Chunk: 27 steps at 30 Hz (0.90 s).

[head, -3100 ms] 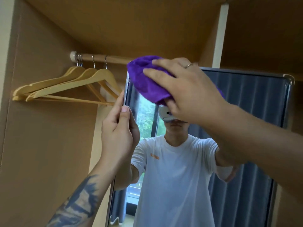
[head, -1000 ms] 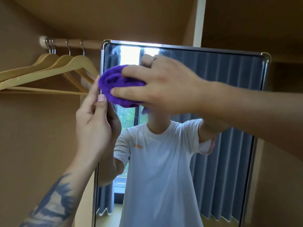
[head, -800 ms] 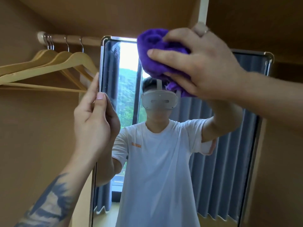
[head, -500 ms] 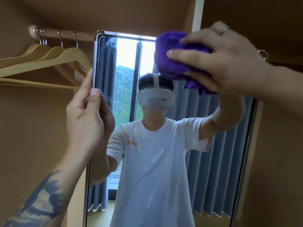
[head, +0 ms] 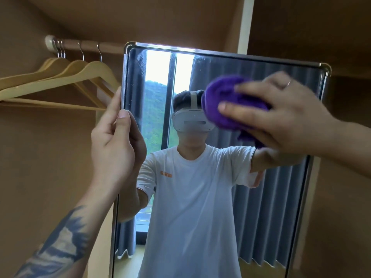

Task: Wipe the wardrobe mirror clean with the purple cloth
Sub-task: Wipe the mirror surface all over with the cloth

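The purple cloth (head: 226,101) is bunched into a wad and pressed flat against the glass of the mirror (head: 200,197), in its upper right part, a little below the top edge and near the right edge of the frame. The right hand (head: 281,115) covers it from the right: the fingers (head: 236,108) are spread and laid over the back of the wad, pinning it to the glass, and a tail of cloth hangs out under the palm. A thin ring (head: 288,83) shows on one finger. The hand and cloth are slightly blurred.

The left hand (head: 116,141) grips the left edge of the mirror about a third of the way down from the top left corner. Its thumb lies on the front of the frame and the fingers are wrapped behind it, closed on the edge. The forearm below carries a dark tattoo (head: 60,237).

Faint smears show on the glass near the top left corner.

Left of the mirror, wooden hangers (head: 60,81) hang from a rail (head: 84,46) under the wardrobe's top panel, their lower bars reaching almost to the left hand. Brown wardrobe walls (head: 40,177) surround the mirror on both sides.
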Available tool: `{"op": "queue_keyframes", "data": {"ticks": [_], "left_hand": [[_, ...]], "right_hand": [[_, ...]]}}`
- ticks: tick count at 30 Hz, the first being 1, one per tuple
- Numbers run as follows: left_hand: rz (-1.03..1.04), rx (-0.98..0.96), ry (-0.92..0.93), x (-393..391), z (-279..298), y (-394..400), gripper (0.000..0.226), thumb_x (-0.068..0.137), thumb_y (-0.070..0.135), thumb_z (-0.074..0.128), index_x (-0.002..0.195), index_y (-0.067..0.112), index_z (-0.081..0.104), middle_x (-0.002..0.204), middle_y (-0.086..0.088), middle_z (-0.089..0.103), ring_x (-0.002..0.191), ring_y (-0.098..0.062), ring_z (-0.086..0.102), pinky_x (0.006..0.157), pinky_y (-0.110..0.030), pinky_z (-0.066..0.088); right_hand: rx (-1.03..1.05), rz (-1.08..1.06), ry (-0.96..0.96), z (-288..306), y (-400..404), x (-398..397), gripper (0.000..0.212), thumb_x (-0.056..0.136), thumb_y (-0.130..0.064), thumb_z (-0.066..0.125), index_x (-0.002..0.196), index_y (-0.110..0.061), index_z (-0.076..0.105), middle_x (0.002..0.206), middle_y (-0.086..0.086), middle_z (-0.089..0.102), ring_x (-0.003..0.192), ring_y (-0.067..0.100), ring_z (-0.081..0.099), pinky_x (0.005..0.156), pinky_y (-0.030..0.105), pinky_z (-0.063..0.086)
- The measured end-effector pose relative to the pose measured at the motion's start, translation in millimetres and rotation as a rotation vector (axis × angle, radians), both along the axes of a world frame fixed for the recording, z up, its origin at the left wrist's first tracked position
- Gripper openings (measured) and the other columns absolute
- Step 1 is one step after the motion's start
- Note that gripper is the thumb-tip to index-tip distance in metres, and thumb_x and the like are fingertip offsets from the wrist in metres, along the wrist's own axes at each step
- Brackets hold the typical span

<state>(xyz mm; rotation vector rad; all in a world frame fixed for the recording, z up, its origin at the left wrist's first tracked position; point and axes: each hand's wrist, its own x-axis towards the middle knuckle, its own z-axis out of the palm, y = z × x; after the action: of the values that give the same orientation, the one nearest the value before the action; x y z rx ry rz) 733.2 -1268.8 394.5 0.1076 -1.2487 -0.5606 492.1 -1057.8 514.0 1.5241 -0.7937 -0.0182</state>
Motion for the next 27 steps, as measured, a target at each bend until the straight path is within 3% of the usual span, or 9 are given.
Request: {"op": "queue_keyframes", "data": {"ticks": [3,7,9,12,15,18,21,24,27], "left_hand": [[0.015,0.0,-0.007,-0.5,-0.8,1.6,0.042,0.111,0.02,0.045,0.152,0.027,0.052,0.105,0.054,0.06,0.104,0.029,0.055,0.087,0.005,0.036],[0.03,-0.025,-0.037,-0.1,-2.0,3.9,0.044,0.112,0.017,0.044,0.156,0.021,0.049,0.083,0.052,0.058,0.083,0.029,0.054,0.078,0.007,0.038],[0.05,-0.047,-0.042,-1.2,-2.3,5.6,0.044,0.113,0.014,0.043,0.156,0.018,0.046,0.085,0.054,0.056,0.083,0.031,0.052,0.077,0.007,0.037],[0.056,-0.06,-0.024,-2.4,-3.5,3.4,0.042,0.112,0.019,0.044,0.154,0.024,0.049,0.109,0.054,0.057,0.107,0.029,0.053,0.089,0.005,0.037],[0.062,-0.058,-0.006,-1.3,-3.0,-3.3,0.044,0.111,0.029,0.046,0.156,0.028,0.048,0.138,0.041,0.054,0.136,0.014,0.047,0.104,-0.001,0.034],[0.072,-0.053,0.005,-2.3,-3.7,-12.8,0.042,0.112,0.035,0.047,0.154,0.034,0.048,0.149,0.03,0.053,0.143,0.005,0.045,0.111,-0.007,0.034],[0.086,-0.07,0.024,-5.4,-5.1,-21.9,0.043,0.112,0.04,0.046,0.155,0.038,0.048,0.15,0.029,0.053,0.141,0.004,0.047,0.11,-0.006,0.035],[0.078,-0.075,0.045,-7.0,-6.3,-28.6,0.042,0.111,0.043,0.047,0.153,0.04,0.049,0.149,0.027,0.054,0.14,0.004,0.049,0.108,-0.005,0.036],[0.073,-0.074,0.05,-6.1,-5.8,-30.0,0.041,0.111,0.045,0.048,0.151,0.045,0.05,0.15,0.027,0.053,0.141,0.002,0.048,0.109,-0.006,0.035]], "right_hand": [[0.064,-0.028,0.141,17.4,10.0,-7.3,0.055,0.101,-0.033,0.063,0.151,-0.019,0.046,0.139,0.027,0.055,0.094,0.049,0.06,0.075,0.055,0.055],[-0.196,0.004,-0.166,23.9,14.9,-15.4,0.051,0.107,-0.039,0.052,0.153,-0.017,0.05,0.141,0.029,0.054,0.1,0.05,0.056,0.083,0.053,0.047],[-0.14,0.014,-0.117,-0.5,11.2,-13.4,0.052,0.104,-0.037,0.058,0.151,-0.016,0.052,0.139,0.031,0.055,0.099,0.052,0.059,0.083,0.053,0.049],[0.086,-0.029,0.152,-9.5,14.1,-13.1,0.05,0.106,-0.04,0.051,0.151,-0.018,0.045,0.139,0.028,0.054,0.097,0.05,0.064,0.078,0.053,0.056],[-0.092,-0.012,-0.035,16.9,19.8,-20.2,0.051,0.109,-0.045,0.046,0.153,-0.019,0.046,0.141,0.029,0.056,0.101,0.05,0.059,0.082,0.054,0.049],[-0.257,0.009,-0.248,6.0,20.0,-24.0,0.052,0.107,-0.043,0.051,0.153,-0.018,0.05,0.143,0.029,0.054,0.104,0.051,0.055,0.085,0.053,0.045],[-0.106,0.013,-0.09,-15.5,18.0,-23.7,0.049,0.105,-0.037,0.058,0.149,-0.015,0.055,0.138,0.03,0.059,0.099,0.049,0.06,0.083,0.053,0.05],[-0.026,-0.019,0.076,-0.2,26.7,-32.8,0.05,0.106,-0.042,0.057,0.15,-0.02,0.048,0.139,0.028,0.058,0.101,0.046,0.058,0.081,0.053,0.05],[-0.195,0.007,-0.175,13.4,31.5,-35.9,0.053,0.106,-0.042,0.056,0.153,-0.02,0.049,0.144,0.026,0.054,0.107,0.049,0.056,0.088,0.053,0.045]]}}
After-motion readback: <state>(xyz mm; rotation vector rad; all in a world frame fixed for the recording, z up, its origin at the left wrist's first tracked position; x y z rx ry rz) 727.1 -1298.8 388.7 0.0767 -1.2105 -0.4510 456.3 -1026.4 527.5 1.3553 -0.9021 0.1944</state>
